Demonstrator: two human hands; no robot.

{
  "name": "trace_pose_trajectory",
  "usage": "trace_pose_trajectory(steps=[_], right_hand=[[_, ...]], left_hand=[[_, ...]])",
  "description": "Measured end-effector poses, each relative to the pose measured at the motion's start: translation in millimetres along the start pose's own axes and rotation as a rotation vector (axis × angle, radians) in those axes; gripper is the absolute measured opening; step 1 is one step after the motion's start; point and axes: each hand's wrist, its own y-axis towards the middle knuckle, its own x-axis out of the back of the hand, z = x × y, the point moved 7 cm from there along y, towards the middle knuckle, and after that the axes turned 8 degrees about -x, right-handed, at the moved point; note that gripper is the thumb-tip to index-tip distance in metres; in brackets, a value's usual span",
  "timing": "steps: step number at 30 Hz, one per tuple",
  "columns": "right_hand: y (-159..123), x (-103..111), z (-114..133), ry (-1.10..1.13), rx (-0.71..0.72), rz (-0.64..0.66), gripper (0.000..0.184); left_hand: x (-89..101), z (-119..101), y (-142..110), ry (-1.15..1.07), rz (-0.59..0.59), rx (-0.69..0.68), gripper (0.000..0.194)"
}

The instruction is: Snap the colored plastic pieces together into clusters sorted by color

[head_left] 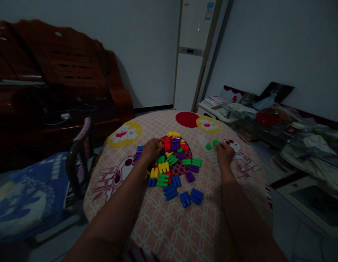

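A heap of bullet-shaped plastic building blocks in several colours lies on the round table. My left hand is at the heap's left side, fingers curled round a small yellow block, beside a red block. To the right, my right hand pinches a green block just above the cloth. A second green block lies left of those fingertips. Closer to me are blue blocks, with green blocks, yellow blocks and a purple block behind them.
A patterned cloth covers the table. At the left stands a chair with a blue cover, behind it a wooden sofa. A cluttered glass-topped cabinet runs along the right. A tall white appliance fills the far corner.
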Motion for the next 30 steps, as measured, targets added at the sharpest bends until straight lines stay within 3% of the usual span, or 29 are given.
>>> trace_pose_trajectory(steps=[9, 14, 16, 18, 21, 23, 26, 30], right_hand=[[-3.2, -21.3, -0.7, -0.111, 0.08, 0.118, 0.031], [-3.6, -7.2, 12.2, -0.098, 0.075, 0.01, 0.033], [-8.5, -3.0, 25.5, -0.068, 0.094, 0.026, 0.033], [-17.7, -11.2, 40.4, -0.042, 0.121, 0.226, 0.03], [-42.8, -31.9, 57.6, -0.059, 0.153, 0.672, 0.025], [-58.0, -38.8, 63.6, -0.1, 0.185, 0.867, 0.024], [-68.5, -43.2, 65.0, -0.176, 0.227, 0.999, 0.024], [-63.2, -41.5, 57.9, -0.206, 0.183, 0.995, 0.018]], left_hand=[[0.8, 0.7, -0.7, 0.003, -0.015, 0.005, 0.039], [1.6, -0.1, -1.0, 0.003, -0.019, 0.008, 0.039], [1.3, -0.5, -0.9, 0.001, -0.019, 0.002, 0.039], [1.2, -0.7, -0.8, -0.003, -0.023, -0.006, 0.039], [0.6, -0.1, -0.5, -0.006, -0.028, -0.012, 0.038], [-0.4, 0.5, -0.2, -0.005, -0.024, -0.012, 0.038], [-1.1, 1.3, 0.1, -0.003, -0.021, -0.007, 0.039], [-0.9, 1.3, 0.4, 0.002, -0.011, -0.003, 0.039]])
